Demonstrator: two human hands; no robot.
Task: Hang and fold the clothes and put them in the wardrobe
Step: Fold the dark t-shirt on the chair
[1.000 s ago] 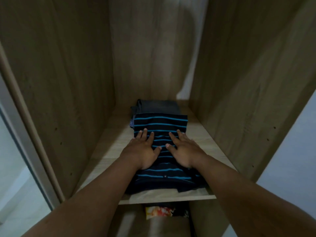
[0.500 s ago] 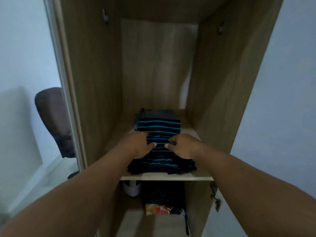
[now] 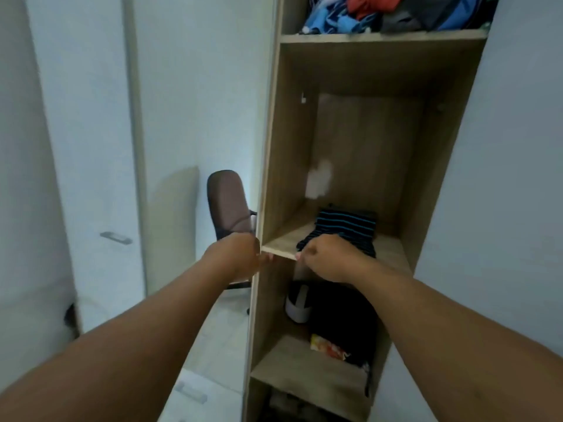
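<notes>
White cupboard door with a metal handle at far left, brown office chair behind it, neither involved. Left hand sits at the wardrobe's left front edge, just outside the shelf; fingers curled, holding nothing I can see. Right hand is loosely closed at the shelf lip, knuckles in front of the striped shirt's near corner; cannot tell if it pinches cloth. Folded striped shirt lies flat on the middle shelf, toward the back, over a darker garment, probably stacked to keep one neat pile. Loose coloured clothes are heaped on the top shelf, likely still unfolded. Dark bag fills the compartment below.
</notes>
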